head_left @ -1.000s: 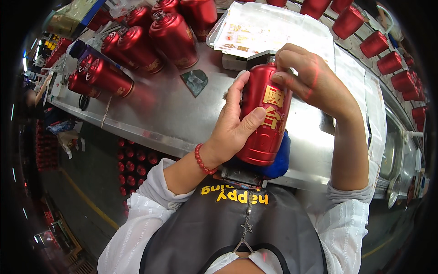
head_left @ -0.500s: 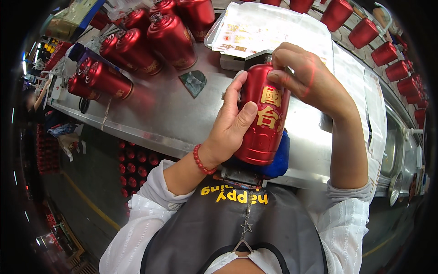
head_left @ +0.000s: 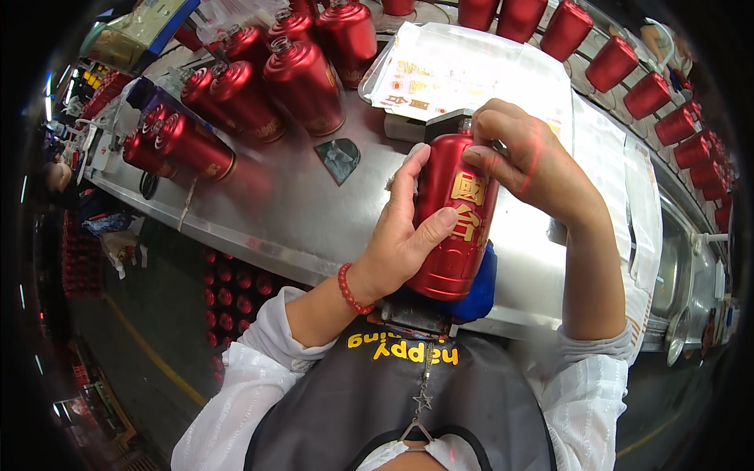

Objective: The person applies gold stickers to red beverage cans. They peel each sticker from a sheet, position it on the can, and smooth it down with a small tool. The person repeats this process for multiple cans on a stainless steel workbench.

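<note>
Left hand (head_left: 399, 240) wraps the red bottle (head_left: 441, 271) mid-frame; right hand (head_left: 528, 166) curls at its neck, whether pinching cannot be told. Blue padding (head_left: 481, 289) shows by its base; other bottles (head_left: 305, 88) stand on the table (head_left: 294, 206), upper left.

Your right hand (head_left: 534, 161) partly hides the neck of the shiny red bottle with gold characters (head_left: 440, 188). This bottle covers part of the soft blue pad (head_left: 481, 290) below it. Beyond it, red cylindrical containers (head_left: 477, 11) are cut by the upper edge.
</note>
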Demonstrator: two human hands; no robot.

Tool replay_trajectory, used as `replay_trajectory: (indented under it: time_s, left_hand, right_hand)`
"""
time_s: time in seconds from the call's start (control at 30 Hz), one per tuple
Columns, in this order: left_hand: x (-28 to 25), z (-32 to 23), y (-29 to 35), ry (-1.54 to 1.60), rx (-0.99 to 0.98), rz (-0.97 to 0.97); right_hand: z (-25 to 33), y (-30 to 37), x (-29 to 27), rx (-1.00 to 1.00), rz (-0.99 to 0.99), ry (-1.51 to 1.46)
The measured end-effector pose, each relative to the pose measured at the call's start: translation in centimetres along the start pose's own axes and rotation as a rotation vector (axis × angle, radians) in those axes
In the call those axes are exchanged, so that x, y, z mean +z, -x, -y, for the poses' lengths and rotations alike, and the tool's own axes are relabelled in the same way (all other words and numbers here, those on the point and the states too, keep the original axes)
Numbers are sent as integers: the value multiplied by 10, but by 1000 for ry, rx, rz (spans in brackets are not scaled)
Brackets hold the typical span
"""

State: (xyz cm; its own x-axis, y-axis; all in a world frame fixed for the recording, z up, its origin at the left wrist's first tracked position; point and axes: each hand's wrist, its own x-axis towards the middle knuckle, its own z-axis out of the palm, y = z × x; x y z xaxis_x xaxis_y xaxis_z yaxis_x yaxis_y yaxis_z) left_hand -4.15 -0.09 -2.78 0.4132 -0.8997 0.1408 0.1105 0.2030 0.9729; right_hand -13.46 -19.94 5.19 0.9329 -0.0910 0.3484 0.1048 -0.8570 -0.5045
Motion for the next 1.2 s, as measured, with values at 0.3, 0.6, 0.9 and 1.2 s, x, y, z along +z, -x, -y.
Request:
replay_trajectory:
  time_s: [0.3,0.6,0.9,1.2]
  left_hand:
    - [-7,1,-19,-33,47,-61]
    - [-5,4,-25,-120,47,-87]
    - [-11,-1,-29,-156,2,-59]
    - [-12,-2,-38,-150,8,-52]
  right_hand:
    - [-1,1,3,-6,-26,-3]
    - [2,1,4,34,-40,-10]
    - [15,16,8,306,-290,-88]
    - [19,62,44,492,-344,-223]
